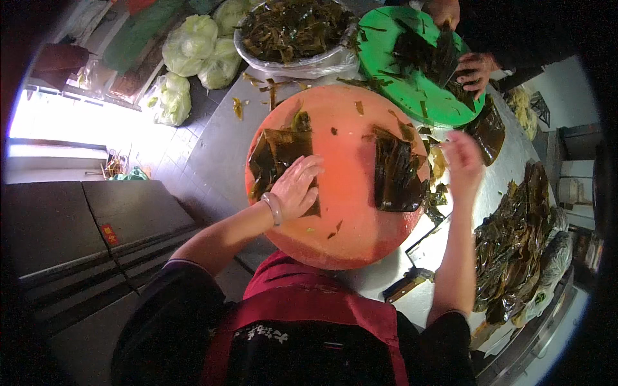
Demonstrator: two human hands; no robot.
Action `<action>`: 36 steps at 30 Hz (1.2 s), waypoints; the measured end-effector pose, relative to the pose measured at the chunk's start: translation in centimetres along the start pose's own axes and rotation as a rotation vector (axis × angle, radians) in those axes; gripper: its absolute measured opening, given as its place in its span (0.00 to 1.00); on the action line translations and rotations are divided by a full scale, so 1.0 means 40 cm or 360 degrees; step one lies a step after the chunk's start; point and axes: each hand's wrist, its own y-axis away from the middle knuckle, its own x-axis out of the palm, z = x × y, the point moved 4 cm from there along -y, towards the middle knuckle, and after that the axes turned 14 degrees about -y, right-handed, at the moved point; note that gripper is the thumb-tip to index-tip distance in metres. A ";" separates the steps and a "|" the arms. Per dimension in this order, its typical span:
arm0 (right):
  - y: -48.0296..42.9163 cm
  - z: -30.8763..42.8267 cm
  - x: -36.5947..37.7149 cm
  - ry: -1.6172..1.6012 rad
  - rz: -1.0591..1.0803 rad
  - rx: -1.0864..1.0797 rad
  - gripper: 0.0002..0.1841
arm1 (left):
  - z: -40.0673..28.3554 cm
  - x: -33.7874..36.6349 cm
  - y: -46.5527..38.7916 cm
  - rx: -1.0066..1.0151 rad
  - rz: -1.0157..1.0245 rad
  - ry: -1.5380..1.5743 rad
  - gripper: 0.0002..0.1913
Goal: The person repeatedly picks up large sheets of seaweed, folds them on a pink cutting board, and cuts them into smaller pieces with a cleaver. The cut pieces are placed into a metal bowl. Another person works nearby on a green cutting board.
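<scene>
On a round orange cutting board (343, 241), my left hand (298, 186) lies with fingers spread over a flat dark kelp sheet (285, 147). A folded stack of kelp (396, 181) rests on the board's right side, apart from that sheet. My right hand (463, 152), slightly blurred, is raised over the board's right edge beside small kelp scraps (438, 195); nothing can be made out in its grasp. A cleaver (408, 284) with a wooden handle lies on the metal table (217, 132), below and right of the board, its blade partly lost in glare.
A person's hands (475, 72) work kelp on a green cutting board (415, 103) at top right. A basin of cut kelp (294, 31) stands at the top. A large kelp pile (512, 246) lies right. Bagged cabbages (190, 46) are at upper left.
</scene>
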 end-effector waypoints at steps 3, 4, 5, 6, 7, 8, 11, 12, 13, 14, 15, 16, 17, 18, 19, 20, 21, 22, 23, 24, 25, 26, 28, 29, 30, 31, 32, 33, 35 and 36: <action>0.165 0.064 0.254 0.0034 0.0192 0.0036 0.12 | 0.013 -0.031 0.022 -0.0115 -0.0138 0.0242 0.27; 0.193 0.061 0.304 -0.0009 0.0263 0.0130 0.13 | 0.017 -0.046 0.037 -0.0121 -0.0179 0.0195 0.28; 0.214 0.036 0.345 0.0016 0.0274 0.0415 0.14 | 0.021 -0.058 0.056 -0.0122 -0.0235 0.0145 0.28; 0.226 0.013 0.393 -0.0157 0.0264 0.0512 0.17 | 0.032 -0.073 0.081 -0.0133 -0.0173 -0.0040 0.33; 0.235 -0.003 0.431 -0.0033 0.0245 0.0477 0.18 | 0.043 -0.078 0.105 -0.0209 -0.0080 -0.0150 0.34; 0.245 -0.018 0.473 0.0062 0.0228 0.0447 0.19 | 0.049 -0.080 0.131 -0.0279 -0.0009 -0.0263 0.36; 0.265 -0.042 0.573 0.0513 0.0314 0.0408 0.24 | 0.062 -0.072 0.173 -0.0350 0.0051 -0.0443 0.41; 0.275 -0.046 0.604 0.0729 0.0338 0.0466 0.26 | 0.063 -0.067 0.179 -0.0365 0.0033 -0.0439 0.41; 0.286 -0.043 0.635 0.0790 0.0399 0.0489 0.27 | 0.064 -0.061 0.184 -0.0380 0.0031 -0.0429 0.41; 0.299 -0.041 0.661 0.0884 0.0426 0.0577 0.29 | 0.065 -0.057 0.185 -0.0394 0.0007 -0.0434 0.41; 0.306 -0.034 0.679 0.0938 0.0467 0.0592 0.30 | 0.066 -0.055 0.187 -0.0387 -0.0001 -0.0437 0.41; 0.304 -0.030 0.694 0.0974 0.0545 0.0587 0.34 | 0.066 -0.054 0.188 -0.0373 -0.0007 -0.0431 0.41; 0.301 -0.027 0.700 0.0937 0.0494 0.0636 0.34 | 0.067 -0.056 0.188 -0.0354 -0.0047 -0.0428 0.41; 0.293 -0.027 0.703 0.0870 0.0462 0.0653 0.33 | 0.066 -0.058 0.190 -0.0336 -0.0072 -0.0421 0.40; 0.284 -0.030 0.705 0.0817 0.0433 0.0682 0.32 | 0.067 -0.059 0.191 -0.0329 -0.0066 -0.0412 0.41; 0.274 -0.038 0.709 0.0769 0.0484 0.0739 0.30 | 0.067 -0.061 0.191 -0.0320 -0.0086 -0.0399 0.41; 0.266 -0.049 0.713 0.0733 0.0537 0.0808 0.29 | 0.068 -0.062 0.192 -0.0310 -0.0104 -0.0388 0.41; 0.259 -0.059 0.717 0.0719 0.0555 0.0871 0.27 | 0.069 -0.063 0.194 -0.0319 -0.0112 -0.0373 0.42; 0.257 -0.068 0.725 0.0542 0.0598 0.0949 0.25 | 0.070 -0.062 0.195 -0.0324 -0.0121 -0.0360 0.42; 0.256 -0.076 0.734 0.0391 0.0603 0.1015 0.23 | 0.070 -0.060 0.196 -0.0324 -0.0131 -0.0346 0.42; 0.259 -0.083 0.740 0.0276 0.0613 0.1120 0.22 | 0.073 -0.056 0.196 -0.0343 -0.0119 -0.0345 0.43; 0.258 -0.084 0.746 0.0362 0.0602 0.1067 0.23 | 0.077 -0.052 0.198 -0.0352 -0.0101 -0.0333 0.43; 0.260 -0.073 0.756 0.0711 0.0657 0.0861 0.26 | 0.080 -0.045 0.200 -0.0353 -0.0130 -0.0306 0.43; 0.263 -0.060 0.761 0.0871 0.0679 0.0712 0.27 | 0.082 -0.044 0.202 -0.0360 -0.0137 -0.0300 0.42; 0.265 -0.047 0.761 0.0851 0.0631 0.0667 0.26 | 0.084 -0.042 0.202 -0.0356 -0.0131 -0.0291 0.41; 0.268 -0.033 0.760 0.0861 0.0598 0.0635 0.25 | 0.086 -0.043 0.203 -0.0357 -0.0122 -0.0289 0.40; 0.268 -0.021 0.752 0.0817 0.0557 0.0689 0.22 | 0.084 -0.048 0.204 -0.0313 -0.0163 -0.0243 0.40; 0.265 0.002 0.746 0.0736 0.0531 0.0592 0.21 | 0.081 -0.054 0.205 -0.0270 -0.0208 -0.0198 0.39; 0.255 0.046 0.720 0.0636 0.0446 0.0490 0.20 | 0.074 -0.069 0.203 -0.0208 -0.0296 -0.0094 0.38; 0.245 0.059 0.698 0.0585 0.0469 0.0581 0.24 | 0.068 -0.078 0.207 -0.0199 -0.0334 -0.0027 0.38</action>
